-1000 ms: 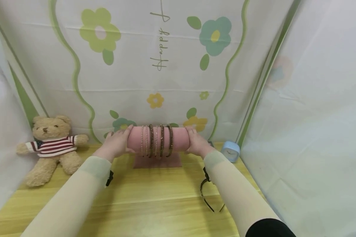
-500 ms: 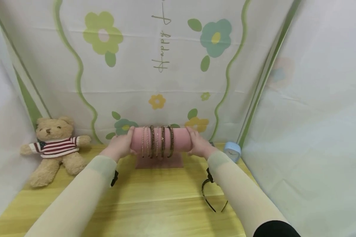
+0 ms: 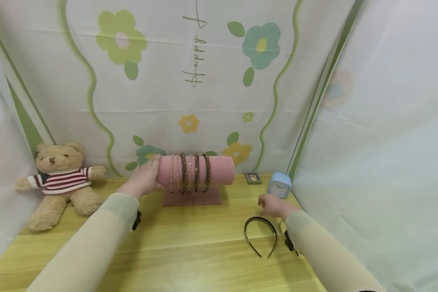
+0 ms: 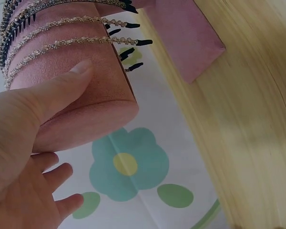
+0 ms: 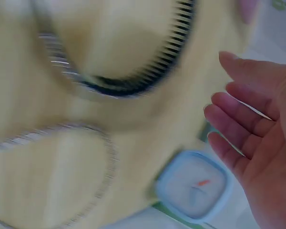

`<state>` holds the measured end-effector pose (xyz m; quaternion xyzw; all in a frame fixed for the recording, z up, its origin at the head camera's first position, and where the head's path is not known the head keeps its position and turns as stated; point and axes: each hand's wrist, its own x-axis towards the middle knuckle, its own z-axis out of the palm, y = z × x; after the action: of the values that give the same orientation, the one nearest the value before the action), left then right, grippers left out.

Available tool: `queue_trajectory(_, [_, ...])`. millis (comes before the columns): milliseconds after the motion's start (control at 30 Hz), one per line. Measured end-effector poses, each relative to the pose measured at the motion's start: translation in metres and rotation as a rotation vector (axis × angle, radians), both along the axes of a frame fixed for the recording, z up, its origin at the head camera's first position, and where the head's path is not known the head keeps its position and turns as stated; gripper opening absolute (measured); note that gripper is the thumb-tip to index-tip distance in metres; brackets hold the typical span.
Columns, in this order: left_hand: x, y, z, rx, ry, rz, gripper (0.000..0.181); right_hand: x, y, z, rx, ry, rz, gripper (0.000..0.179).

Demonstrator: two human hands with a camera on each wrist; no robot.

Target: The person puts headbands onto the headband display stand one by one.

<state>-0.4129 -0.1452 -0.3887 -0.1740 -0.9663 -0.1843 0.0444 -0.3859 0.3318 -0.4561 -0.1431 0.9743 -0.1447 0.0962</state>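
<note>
A pink headband stand (image 3: 222, 170), a padded roll on a flat base, stands near the back curtain. Several dark and beaded headbands (image 3: 197, 172) are looped over it. My left hand (image 3: 144, 178) grips the roll's left end; in the left wrist view its thumb (image 4: 69, 88) presses the pink fabric and other fingers spread past the end. My right hand (image 3: 275, 206) hovers in front of the blue clock (image 3: 279, 185), holding nothing, with relaxed fingers in the right wrist view. Nearby on the table lie a black toothed headband (image 3: 260, 219) and a thin beaded one (image 5: 107, 157), partly hidden by my right forearm in the head view.
A teddy bear (image 3: 60, 178) in a striped shirt sits at the left. A small framed picture (image 3: 253, 178) lies between stand and clock. Flower-printed white curtain (image 3: 219, 97) encloses the wooden table (image 3: 190, 247) at the back and sides.
My right hand has let go of the stand's right end and moved right and nearer to me, uncovering the small picture and the black headband. The left hand stays at the stand.
</note>
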Motion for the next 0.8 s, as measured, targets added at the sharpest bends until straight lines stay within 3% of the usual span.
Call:
queue_trajectory(133, [-0.001,0.000,0.000,-0.009,0.013,0.003,0.119,0.008,0.006,-0.021,-0.003,-0.018,0.009,0.023])
queue_trajectory(300, [0.001,0.000,0.002,-0.013,0.006,0.004,0.120,0.009,0.010,-0.037,-0.026,0.008,-0.029,0.021])
queue_trajectory(467, [0.002,0.001,0.003,-0.035,0.006,0.006,0.120,0.006,0.013,-0.052,0.017,0.058,-0.022,0.021])
queue_trajectory(633, [0.002,0.002,0.003,-0.051,0.007,0.009,0.120,0.007,0.009,-0.052,0.012,0.106,-0.011,0.023])
queue_trajectory(800, [0.002,0.004,0.004,-0.060,0.006,0.012,0.119,0.002,0.004,-0.037,-0.128,0.083,-0.028,0.019])
